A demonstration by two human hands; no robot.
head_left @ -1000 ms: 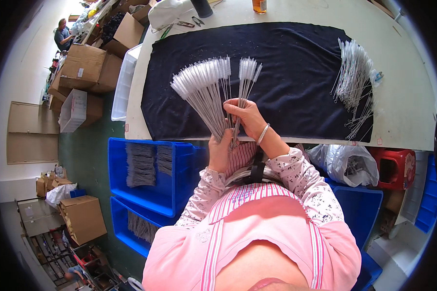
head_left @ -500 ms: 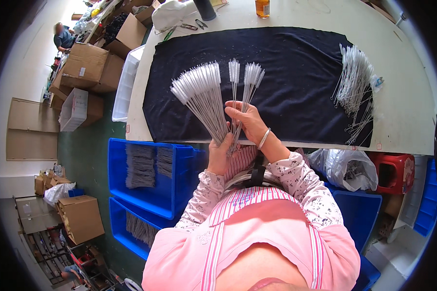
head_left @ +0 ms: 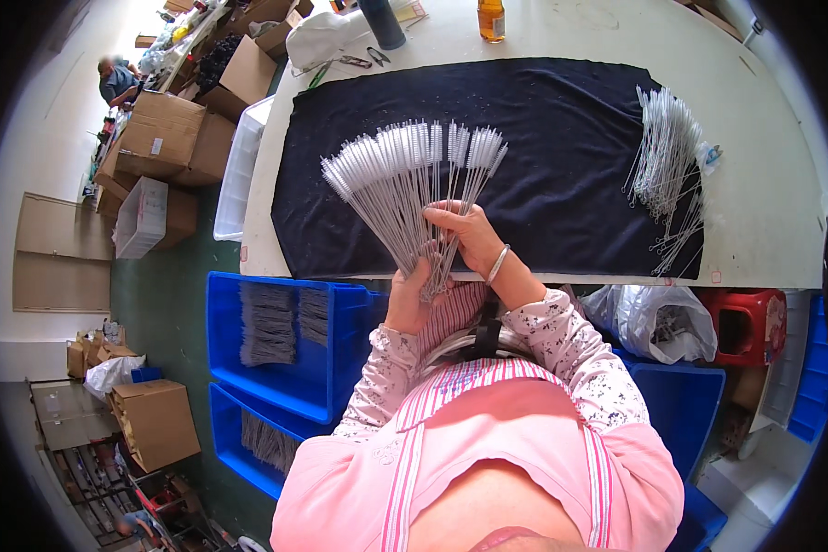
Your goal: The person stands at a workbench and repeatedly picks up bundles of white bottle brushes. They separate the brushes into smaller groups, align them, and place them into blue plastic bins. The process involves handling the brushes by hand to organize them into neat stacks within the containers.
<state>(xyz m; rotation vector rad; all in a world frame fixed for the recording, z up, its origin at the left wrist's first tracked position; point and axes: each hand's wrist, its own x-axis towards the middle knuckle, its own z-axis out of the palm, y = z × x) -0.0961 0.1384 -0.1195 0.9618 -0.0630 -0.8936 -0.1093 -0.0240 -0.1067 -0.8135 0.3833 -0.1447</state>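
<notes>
Head view, and a fan of white-bristled brushes (head_left: 386, 155) spreads over the near edge of the bench (head_left: 765, 216)! Left hand (head_left: 410, 296) curls closed round the lower stems; right hand (head_left: 474, 239) pinches several stems, thumb against fingers. Looks like separating stems, a few at a time; the next move calls for a steady left grip. Carton (head_left: 175, 120) beyond the bench's left edge: white label (head_left: 157, 145), unreadable.

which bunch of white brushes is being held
The fanned bunch in front of the person: the left hand grips its stems and the right hand pinches some. The other bunch lies untouched at the dark cloth's right edge.
</notes>
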